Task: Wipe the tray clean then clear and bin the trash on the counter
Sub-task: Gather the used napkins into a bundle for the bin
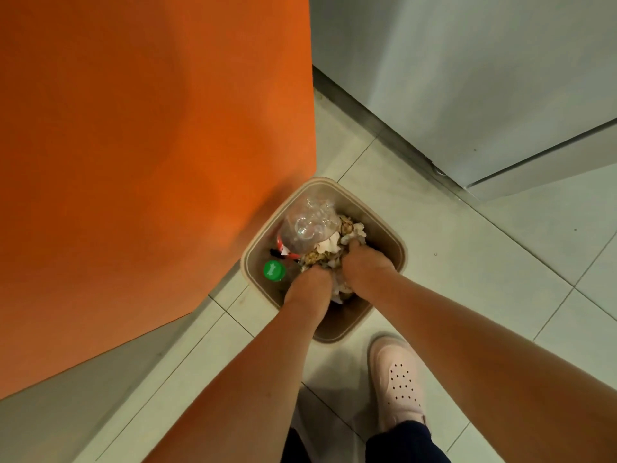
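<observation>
Forearms led down to where the left hand (312, 279) and right hand (364, 262) both clutched crumpled paper trash (352, 230) inside the floor bin (399, 243); it seemed light, soft and loose, best cupped from both sides.

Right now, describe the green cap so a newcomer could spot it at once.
Find the orange panel on the left; at its lower corner a tan square bin stands on the floor. Inside, against the bin's left wall, left of the left hand gripping crumpled paper, sits the green cap: the only round, bright green thing, beside the crushed clear bottle.
</observation>
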Action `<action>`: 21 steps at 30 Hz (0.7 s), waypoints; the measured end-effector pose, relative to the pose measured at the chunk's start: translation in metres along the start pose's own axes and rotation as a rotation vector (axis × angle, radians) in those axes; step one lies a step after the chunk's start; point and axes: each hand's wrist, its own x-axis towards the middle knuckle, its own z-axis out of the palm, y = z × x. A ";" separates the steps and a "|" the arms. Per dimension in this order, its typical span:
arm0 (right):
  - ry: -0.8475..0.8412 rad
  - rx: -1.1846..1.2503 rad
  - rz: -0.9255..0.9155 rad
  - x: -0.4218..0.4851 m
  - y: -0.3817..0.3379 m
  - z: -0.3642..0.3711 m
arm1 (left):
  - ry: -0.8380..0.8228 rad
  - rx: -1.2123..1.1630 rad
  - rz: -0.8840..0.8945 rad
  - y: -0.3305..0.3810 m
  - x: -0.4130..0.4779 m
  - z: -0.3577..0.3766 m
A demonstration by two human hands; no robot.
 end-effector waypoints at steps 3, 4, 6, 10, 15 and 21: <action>-0.029 -0.013 -0.032 -0.009 -0.003 -0.005 | 0.014 0.054 0.065 -0.004 -0.015 -0.007; -0.046 -0.020 -0.044 -0.013 -0.005 -0.006 | 0.026 0.061 0.096 -0.008 -0.022 -0.008; -0.049 -0.027 -0.061 -0.023 -0.008 -0.011 | 0.055 0.058 0.153 -0.015 -0.039 -0.013; 0.060 -0.059 -0.134 -0.051 -0.004 -0.025 | 0.056 0.036 0.184 -0.018 -0.075 -0.020; 0.165 -0.128 -0.317 -0.066 0.019 -0.021 | 0.012 0.335 0.262 -0.018 -0.103 -0.012; 0.240 -0.285 -0.407 -0.040 0.024 -0.024 | 0.069 0.403 0.224 -0.008 -0.097 -0.011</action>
